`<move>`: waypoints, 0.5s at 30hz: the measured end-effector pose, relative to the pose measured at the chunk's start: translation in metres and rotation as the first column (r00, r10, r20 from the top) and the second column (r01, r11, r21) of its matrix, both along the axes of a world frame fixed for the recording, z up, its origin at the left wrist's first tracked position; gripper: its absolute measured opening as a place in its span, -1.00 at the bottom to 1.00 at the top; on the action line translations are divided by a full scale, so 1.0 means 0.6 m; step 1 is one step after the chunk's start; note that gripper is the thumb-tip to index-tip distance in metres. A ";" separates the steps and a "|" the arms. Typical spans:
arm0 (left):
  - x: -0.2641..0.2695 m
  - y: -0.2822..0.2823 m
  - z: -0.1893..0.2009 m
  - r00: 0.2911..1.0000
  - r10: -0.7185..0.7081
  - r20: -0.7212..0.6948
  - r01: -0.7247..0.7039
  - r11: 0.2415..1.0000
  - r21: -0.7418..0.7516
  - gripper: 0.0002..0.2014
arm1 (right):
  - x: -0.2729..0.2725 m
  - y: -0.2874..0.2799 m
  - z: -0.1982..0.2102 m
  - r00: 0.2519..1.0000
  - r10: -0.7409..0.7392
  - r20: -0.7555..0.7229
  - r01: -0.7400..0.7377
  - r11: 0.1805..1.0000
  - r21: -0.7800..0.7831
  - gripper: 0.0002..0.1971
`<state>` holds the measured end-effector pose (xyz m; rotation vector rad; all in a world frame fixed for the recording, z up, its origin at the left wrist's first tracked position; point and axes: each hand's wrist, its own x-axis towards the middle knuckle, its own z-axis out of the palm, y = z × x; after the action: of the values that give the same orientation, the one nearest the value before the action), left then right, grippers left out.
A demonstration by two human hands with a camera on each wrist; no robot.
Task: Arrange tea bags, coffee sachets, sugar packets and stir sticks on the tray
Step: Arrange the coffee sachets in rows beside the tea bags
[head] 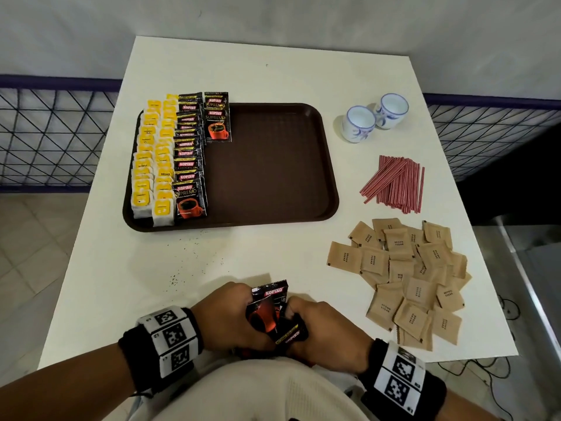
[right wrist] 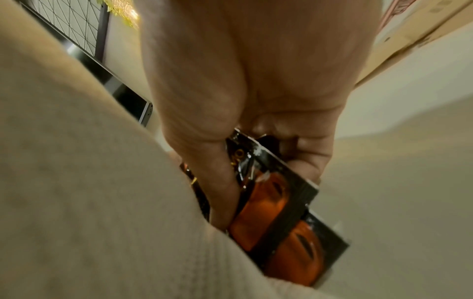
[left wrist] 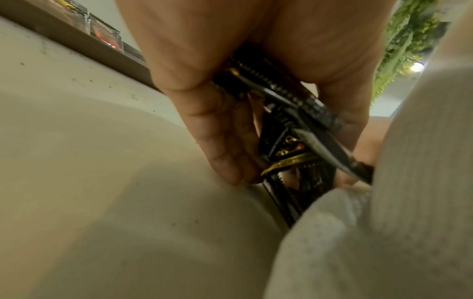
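A brown tray (head: 273, 165) lies on the white table (head: 273, 74). Along its left side stand rows of yellow tea bags (head: 150, 165) and black coffee sachets (head: 189, 153). At the table's near edge both hands hold a bunch of black coffee sachets (head: 268, 311). My left hand (head: 233, 317) grips the bunch (left wrist: 294, 121) from the left, my right hand (head: 321, 326) grips it (right wrist: 276, 202) from the right. Red stir sticks (head: 394, 185) and brown sugar packets (head: 406, 278) lie on the table to the right of the tray.
Two white cups (head: 375, 117) with blue patterns stand at the far right of the table. Dark crumbs (head: 182, 262) dot the table in front of the tray. A wire fence (head: 54, 132) runs behind the table on both sides.
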<state>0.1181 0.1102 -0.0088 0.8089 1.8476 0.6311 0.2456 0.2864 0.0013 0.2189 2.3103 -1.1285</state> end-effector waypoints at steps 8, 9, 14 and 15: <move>-0.015 -0.017 0.005 0.974 0.092 0.206 -0.103 0.994 0.044 -0.73 | -0.013 -0.009 0.002 0.999 -0.004 0.033 0.005 0.999 -0.046 -0.71; -0.019 -0.016 0.007 0.962 0.114 0.248 -0.131 0.990 0.052 -0.75 | -0.015 -0.006 0.001 0.999 -0.018 0.040 0.020 0.998 -0.057 -0.70; -0.049 -0.014 0.005 0.889 0.313 0.335 -0.357 0.931 0.078 -0.80 | -0.049 0.020 0.011 0.981 -0.185 0.062 0.193 0.971 -0.140 -0.67; -0.054 -0.015 0.005 0.874 0.344 0.343 -0.392 0.916 0.081 -0.81 | -0.057 0.023 0.016 0.978 -0.198 0.060 0.205 0.966 -0.158 -0.68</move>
<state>0.0855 0.1012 -0.0059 0.4088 1.6723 1.0901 0.2112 0.3003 0.0106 0.4197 2.1810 -1.3922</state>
